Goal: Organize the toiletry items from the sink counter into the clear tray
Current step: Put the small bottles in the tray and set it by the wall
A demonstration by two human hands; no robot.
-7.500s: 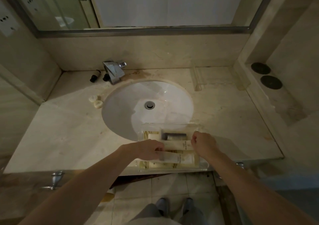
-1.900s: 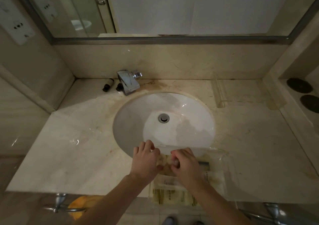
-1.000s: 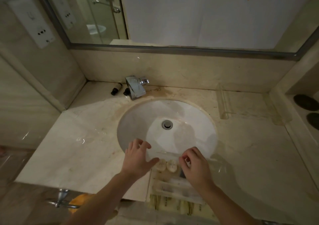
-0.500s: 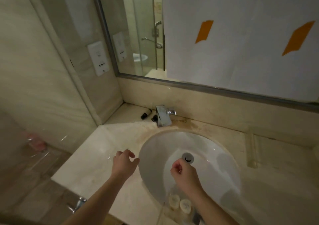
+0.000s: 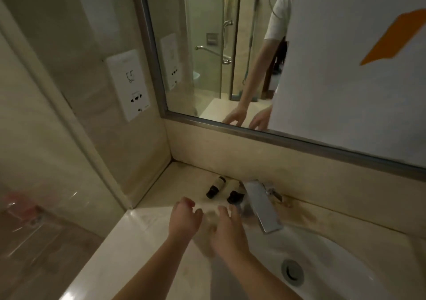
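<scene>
Two small dark bottles lie on the marble counter by the back wall, left of the tap: one (image 5: pixel 215 187) further left, the other (image 5: pixel 234 196) close against the tap. My left hand (image 5: pixel 183 221) and my right hand (image 5: pixel 227 229) are stretched out side by side just short of the bottles, fingers loosely spread, holding nothing. Neither hand touches a bottle. The clear tray is out of view.
The chrome tap (image 5: pixel 260 204) juts over the white basin (image 5: pixel 327 260), right beside my right hand. The drain (image 5: pixel 292 272) sits lower right. A mirror (image 5: pixel 253 57) runs along the back wall, and a socket panel (image 5: pixel 128 85) is on the left wall.
Both hands have left the tray and moved forward and left across the counter toward the two dark bottles. The view has swung up and left, so the tray has dropped out of sight.
</scene>
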